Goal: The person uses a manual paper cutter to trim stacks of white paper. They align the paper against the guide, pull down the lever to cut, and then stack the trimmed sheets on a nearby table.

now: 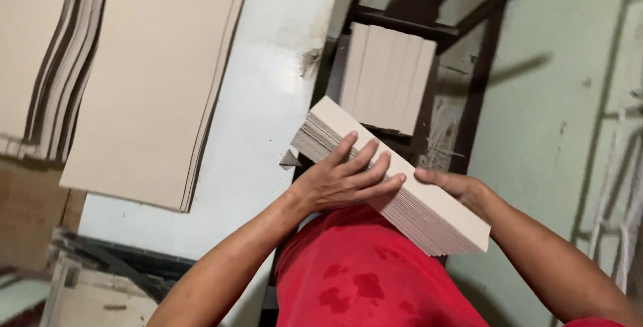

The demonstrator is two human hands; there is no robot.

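Observation:
A thick stack of beige cardboard strips is held between both hands above my red shirt. My left hand lies across the stack's near side, fingers spread flat over its top face. My right hand grips the far long side, thumb on the top edge. The stack slants from upper left down to lower right, its layered edges showing.
A second pile of cut beige strips rests on a dark metal frame behind the held stack. Large beige cardboard sheets lie stacked on a white table at the left. A pale green wall stands at the right.

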